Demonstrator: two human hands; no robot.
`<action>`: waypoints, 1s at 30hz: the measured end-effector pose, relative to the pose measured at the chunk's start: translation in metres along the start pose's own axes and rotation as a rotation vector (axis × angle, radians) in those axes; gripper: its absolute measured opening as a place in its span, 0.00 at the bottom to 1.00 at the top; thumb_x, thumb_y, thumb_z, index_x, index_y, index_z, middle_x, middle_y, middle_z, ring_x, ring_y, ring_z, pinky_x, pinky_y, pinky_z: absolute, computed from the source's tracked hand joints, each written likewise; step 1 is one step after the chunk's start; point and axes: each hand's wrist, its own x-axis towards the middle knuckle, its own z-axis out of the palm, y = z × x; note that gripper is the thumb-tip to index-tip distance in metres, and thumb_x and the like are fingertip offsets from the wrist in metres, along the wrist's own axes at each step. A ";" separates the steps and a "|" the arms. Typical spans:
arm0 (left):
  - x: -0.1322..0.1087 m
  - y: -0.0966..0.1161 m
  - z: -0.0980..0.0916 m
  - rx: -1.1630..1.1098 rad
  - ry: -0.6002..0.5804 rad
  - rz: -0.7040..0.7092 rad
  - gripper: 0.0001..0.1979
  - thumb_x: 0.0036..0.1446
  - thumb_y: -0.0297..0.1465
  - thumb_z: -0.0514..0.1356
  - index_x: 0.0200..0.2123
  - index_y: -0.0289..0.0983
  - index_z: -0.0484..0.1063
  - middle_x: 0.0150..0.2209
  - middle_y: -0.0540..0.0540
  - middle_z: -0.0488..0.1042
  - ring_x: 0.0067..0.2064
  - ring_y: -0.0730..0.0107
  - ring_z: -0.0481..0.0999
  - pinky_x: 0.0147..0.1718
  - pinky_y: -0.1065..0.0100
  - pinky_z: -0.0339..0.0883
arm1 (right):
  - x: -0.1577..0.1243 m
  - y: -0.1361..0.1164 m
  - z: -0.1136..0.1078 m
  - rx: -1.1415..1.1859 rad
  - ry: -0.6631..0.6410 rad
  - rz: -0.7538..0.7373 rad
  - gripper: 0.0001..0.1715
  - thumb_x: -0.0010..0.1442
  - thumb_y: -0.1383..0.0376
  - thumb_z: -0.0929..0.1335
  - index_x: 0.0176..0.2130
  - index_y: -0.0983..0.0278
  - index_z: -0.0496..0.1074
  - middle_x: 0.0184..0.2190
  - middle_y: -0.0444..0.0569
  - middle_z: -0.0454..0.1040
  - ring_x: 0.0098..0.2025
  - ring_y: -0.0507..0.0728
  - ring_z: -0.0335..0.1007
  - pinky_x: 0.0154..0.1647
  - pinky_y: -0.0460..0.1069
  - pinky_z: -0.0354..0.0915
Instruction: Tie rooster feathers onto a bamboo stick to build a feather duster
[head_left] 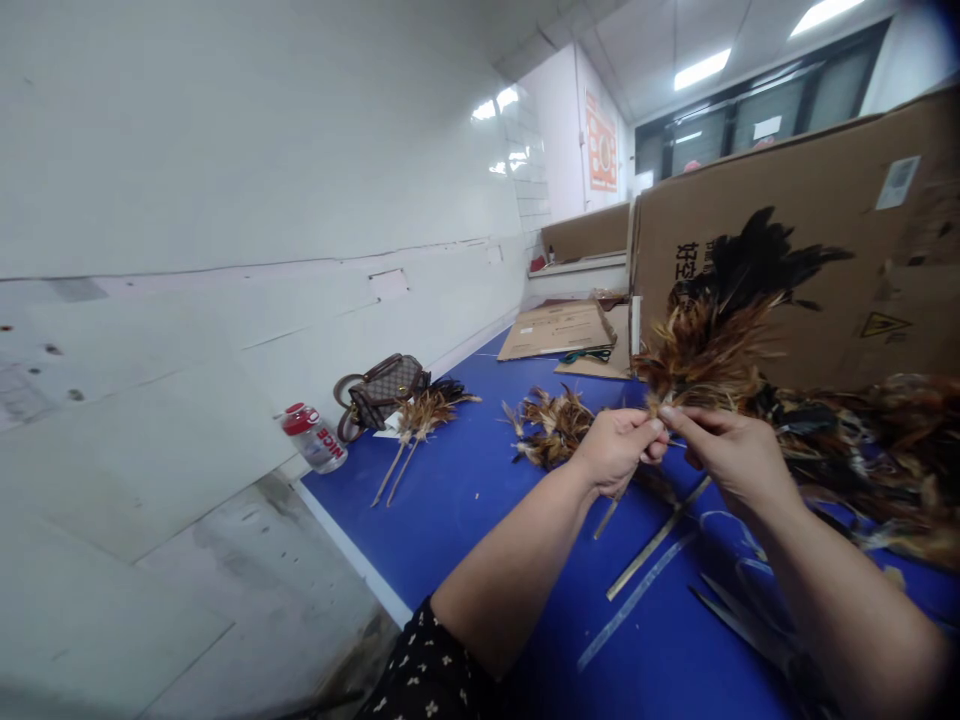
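A feather duster with brown feathers below and black ones at the top stands tilted up over the table. My left hand is closed around its base, and the end of its stick pokes out beneath. The fingers of my right hand pinch the duster where the feathers meet the stick, close against my left fingertips. What lies between the fingertips is too small to make out. Behind my left hand, a heap of loose brown feathers rests on the blue table.
Two feather dusters lie at left near a handbag and a red-lidded bottle. More feathers are piled at right, before a large cardboard box. Scissors lie near my right forearm, with a flat strip beside them.
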 end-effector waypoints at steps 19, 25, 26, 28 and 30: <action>-0.003 0.015 -0.010 0.331 0.023 0.122 0.21 0.66 0.47 0.64 0.31 0.37 0.69 0.22 0.54 0.66 0.24 0.78 0.62 0.27 0.70 0.54 | 0.000 -0.009 0.000 -0.258 -0.031 -0.061 0.32 0.61 0.45 0.76 0.47 0.70 0.87 0.32 0.57 0.84 0.32 0.61 0.77 0.35 0.52 0.69; 0.003 0.036 -0.038 0.176 0.249 0.191 0.21 0.63 0.47 0.68 0.32 0.35 0.71 0.24 0.54 0.67 0.24 0.80 0.62 0.27 0.72 0.53 | -0.006 0.017 0.021 -0.727 -0.297 -0.174 0.18 0.70 0.56 0.69 0.46 0.61 0.87 0.45 0.54 0.87 0.47 0.64 0.83 0.51 0.54 0.71; 0.003 0.040 -0.041 0.154 0.267 0.198 0.20 0.63 0.46 0.68 0.32 0.35 0.71 0.23 0.54 0.67 0.24 0.80 0.62 0.26 0.72 0.53 | -0.011 0.023 0.026 -0.810 -0.373 -0.188 0.17 0.70 0.58 0.69 0.45 0.60 0.87 0.45 0.54 0.86 0.47 0.64 0.83 0.50 0.54 0.71; 0.003 0.045 -0.044 0.119 0.294 0.201 0.20 0.64 0.45 0.69 0.31 0.35 0.71 0.23 0.54 0.66 0.24 0.81 0.61 0.26 0.73 0.52 | -0.023 0.035 0.039 -0.892 -0.473 -0.200 0.14 0.69 0.60 0.70 0.45 0.59 0.86 0.45 0.55 0.85 0.45 0.64 0.82 0.47 0.53 0.71; 0.003 0.049 -0.043 0.099 0.323 0.193 0.20 0.64 0.43 0.69 0.30 0.35 0.70 0.23 0.54 0.67 0.23 0.82 0.61 0.25 0.73 0.52 | -0.037 0.044 0.050 -0.964 -0.534 -0.204 0.13 0.68 0.62 0.70 0.46 0.60 0.86 0.47 0.58 0.82 0.44 0.64 0.82 0.43 0.53 0.69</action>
